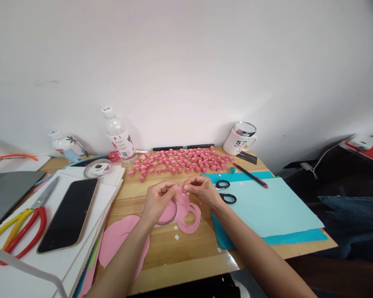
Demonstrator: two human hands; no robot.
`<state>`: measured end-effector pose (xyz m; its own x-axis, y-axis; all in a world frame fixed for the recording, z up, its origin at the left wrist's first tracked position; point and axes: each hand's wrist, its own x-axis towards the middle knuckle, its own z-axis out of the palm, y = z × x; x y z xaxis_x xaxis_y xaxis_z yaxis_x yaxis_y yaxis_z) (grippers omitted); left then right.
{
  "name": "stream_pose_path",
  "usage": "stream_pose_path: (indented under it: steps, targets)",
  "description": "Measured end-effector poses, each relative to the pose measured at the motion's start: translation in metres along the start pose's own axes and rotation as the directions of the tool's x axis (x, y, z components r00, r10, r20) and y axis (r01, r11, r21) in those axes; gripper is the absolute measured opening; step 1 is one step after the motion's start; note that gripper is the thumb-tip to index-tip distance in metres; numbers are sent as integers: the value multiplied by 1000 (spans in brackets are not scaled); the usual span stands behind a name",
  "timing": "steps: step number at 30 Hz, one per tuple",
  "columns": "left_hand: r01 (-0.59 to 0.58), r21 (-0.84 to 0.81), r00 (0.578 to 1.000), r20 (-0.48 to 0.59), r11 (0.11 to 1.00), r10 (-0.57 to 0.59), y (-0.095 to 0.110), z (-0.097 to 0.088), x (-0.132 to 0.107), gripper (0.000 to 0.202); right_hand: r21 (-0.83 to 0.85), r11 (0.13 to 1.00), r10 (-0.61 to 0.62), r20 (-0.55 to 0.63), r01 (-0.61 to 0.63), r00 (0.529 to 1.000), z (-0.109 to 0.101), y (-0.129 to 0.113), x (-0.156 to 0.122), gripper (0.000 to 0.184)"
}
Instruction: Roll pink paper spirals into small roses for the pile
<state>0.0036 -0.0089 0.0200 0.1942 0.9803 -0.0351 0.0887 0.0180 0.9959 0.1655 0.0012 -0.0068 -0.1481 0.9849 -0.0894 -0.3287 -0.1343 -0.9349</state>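
Observation:
My left hand [157,200] and my right hand [202,192] meet above the middle of the wooden table [161,252], both with fingers pinched on a pink paper spiral strip [188,215] that hangs down in loops between them. A ring of clear tape [169,213] lies just under my left hand. Behind the hands, several small pink paper roses [180,160] are spread across the table.
Pink paper sheets [116,240] lie at the front left. Black-handled scissors [226,191] rest on light blue paper [267,207] to the right, beside a red pen [251,176]. A phone [70,213], red-handled scissors [27,225], two bottles and a white mug [240,138] stand around.

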Motion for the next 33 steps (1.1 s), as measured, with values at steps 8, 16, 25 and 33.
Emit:
stream_pose_path:
  steps: [8, 16, 25, 33]
  targets:
    - [-3, 1, 1000, -12, 1000, 3, 2, 2, 0, 16, 11, 999, 32, -17, -32, 999, -1, 0, 0, 21]
    - [13, -26, 999, -37, 1000, -14, 0, 2, 1, 20, 9, 997, 81, -2, -81, 997, -2, -2, 1, 24]
    - [0, -9, 999, -32, 1000, -1, -2, 1, 2, 20, 67, 993, 96, 9, -96, 995, -2, -2, 1, 27]
    - [-4, 26, 1000, -9, 1000, 4, -2, 1, 2, 18, 27, 998, 63, -14, -63, 998, -2, 0, 2, 21]
